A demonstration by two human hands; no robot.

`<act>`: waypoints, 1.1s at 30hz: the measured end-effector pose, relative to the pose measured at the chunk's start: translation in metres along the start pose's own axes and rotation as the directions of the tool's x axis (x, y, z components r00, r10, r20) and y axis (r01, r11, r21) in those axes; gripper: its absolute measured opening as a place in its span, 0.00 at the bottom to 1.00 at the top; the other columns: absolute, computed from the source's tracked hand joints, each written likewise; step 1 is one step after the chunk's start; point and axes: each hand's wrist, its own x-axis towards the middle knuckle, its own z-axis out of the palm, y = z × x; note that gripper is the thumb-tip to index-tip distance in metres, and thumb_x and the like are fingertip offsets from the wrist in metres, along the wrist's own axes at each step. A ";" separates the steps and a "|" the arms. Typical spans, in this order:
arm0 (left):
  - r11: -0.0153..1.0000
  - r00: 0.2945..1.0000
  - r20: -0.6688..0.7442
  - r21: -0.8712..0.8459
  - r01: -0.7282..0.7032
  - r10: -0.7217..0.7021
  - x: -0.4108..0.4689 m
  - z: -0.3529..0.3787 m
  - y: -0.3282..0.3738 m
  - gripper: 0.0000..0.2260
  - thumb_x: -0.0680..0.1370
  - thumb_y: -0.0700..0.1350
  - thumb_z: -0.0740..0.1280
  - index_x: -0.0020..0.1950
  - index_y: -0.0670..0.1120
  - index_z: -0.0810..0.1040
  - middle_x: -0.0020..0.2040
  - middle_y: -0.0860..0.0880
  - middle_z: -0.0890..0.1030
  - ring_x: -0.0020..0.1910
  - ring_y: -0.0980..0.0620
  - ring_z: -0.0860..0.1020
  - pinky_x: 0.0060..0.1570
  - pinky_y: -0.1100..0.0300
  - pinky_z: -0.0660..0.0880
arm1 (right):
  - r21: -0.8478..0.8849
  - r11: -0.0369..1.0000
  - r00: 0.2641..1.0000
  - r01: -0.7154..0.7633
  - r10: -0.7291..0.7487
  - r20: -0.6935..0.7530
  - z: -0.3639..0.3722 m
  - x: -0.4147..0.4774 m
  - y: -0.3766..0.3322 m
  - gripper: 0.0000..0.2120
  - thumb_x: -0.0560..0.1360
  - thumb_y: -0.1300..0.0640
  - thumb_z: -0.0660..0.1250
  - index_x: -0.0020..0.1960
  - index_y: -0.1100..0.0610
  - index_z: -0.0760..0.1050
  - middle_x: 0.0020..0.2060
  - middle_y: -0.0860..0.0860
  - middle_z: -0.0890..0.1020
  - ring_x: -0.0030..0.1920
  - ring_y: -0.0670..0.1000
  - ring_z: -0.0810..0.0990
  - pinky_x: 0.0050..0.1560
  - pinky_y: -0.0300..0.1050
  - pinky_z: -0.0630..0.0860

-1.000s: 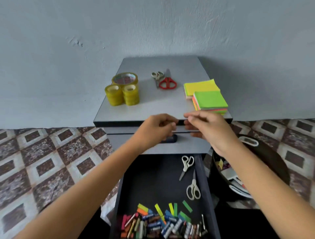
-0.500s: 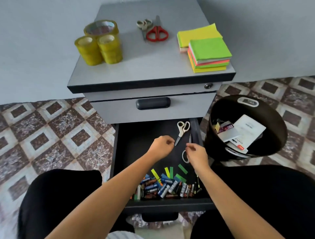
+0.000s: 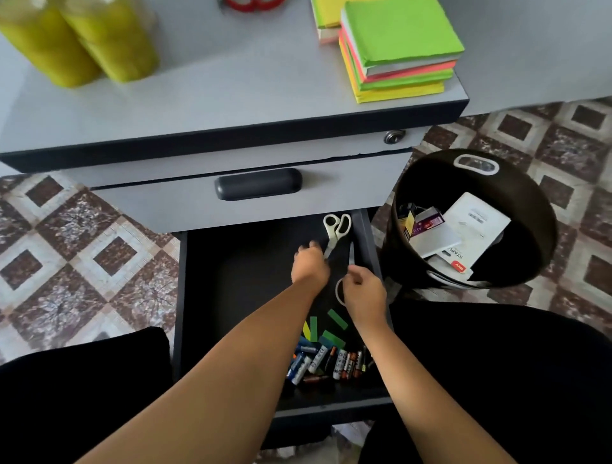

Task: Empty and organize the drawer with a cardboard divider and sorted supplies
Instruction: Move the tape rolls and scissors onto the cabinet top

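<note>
The lower drawer (image 3: 238, 281) of the grey cabinet stands open, black inside. One pair of white-handled scissors (image 3: 336, 227) lies at its back right, and my left hand (image 3: 309, 268) curls over its blades. A second pair of scissors (image 3: 351, 253) lies along the right wall; my right hand (image 3: 362, 293) grips it at the handle loop. Nearer to me lie green and yellow paper strips (image 3: 337, 319) and a heap of batteries (image 3: 318, 362), partly hidden by my forearms.
On the cabinet top stand yellow tape rolls (image 3: 109, 43), stacked coloured note pads (image 3: 397, 33) and red scissors (image 3: 251, 4). The upper drawer with its dark handle (image 3: 258, 183) is closed. A black bin (image 3: 543, 212) holding boxes and papers sits right of the drawer on the tiled floor.
My hands came down from the cabinet's front edge into the open drawer and reached the two pairs of white scissors. The view has tilted down and moved closer.
</note>
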 end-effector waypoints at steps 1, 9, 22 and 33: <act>1.000 1.000 -0.008 0.028 -0.010 0.010 0.001 0.000 -0.001 0.17 0.79 0.40 0.60 0.67 0.38 0.66 0.63 0.37 0.71 0.63 0.38 0.70 0.60 0.48 0.70 | -0.015 1.000 1.000 -0.001 0.001 -0.001 0.001 0.001 0.001 0.17 0.79 0.61 0.57 0.66 0.62 0.72 0.61 0.58 0.78 0.63 0.55 0.74 0.57 0.41 0.68; 0.997 0.991 0.136 -0.076 0.006 0.005 0.004 -0.021 -0.027 0.08 0.75 0.39 0.63 0.47 0.37 0.80 0.46 0.41 0.80 0.44 0.44 0.78 0.39 0.57 0.73 | -0.165 0.986 1.000 0.008 -0.008 -0.001 0.027 0.012 0.013 0.17 0.78 0.62 0.57 0.66 0.60 0.68 0.58 0.58 0.76 0.56 0.59 0.76 0.46 0.42 0.70; 0.842 0.979 0.162 -0.504 0.193 -0.127 -0.030 -0.038 -0.093 0.08 0.75 0.36 0.67 0.38 0.46 0.73 0.35 0.47 0.76 0.33 0.52 0.75 0.44 0.54 0.78 | -0.513 0.857 0.996 -0.056 0.012 -0.087 0.054 0.013 0.010 0.20 0.78 0.59 0.60 0.68 0.62 0.63 0.63 0.61 0.70 0.64 0.60 0.69 0.60 0.54 0.69; 0.725 0.988 0.126 -0.689 0.018 0.094 -0.092 -0.083 -0.091 0.04 0.75 0.35 0.68 0.43 0.42 0.75 0.36 0.47 0.76 0.35 0.55 0.76 0.36 0.65 0.76 | 0.059 0.987 0.978 0.153 -0.160 0.137 -0.001 -0.009 -0.013 0.08 0.75 0.60 0.67 0.54 0.58 0.77 0.45 0.52 0.81 0.43 0.50 0.79 0.43 0.40 0.73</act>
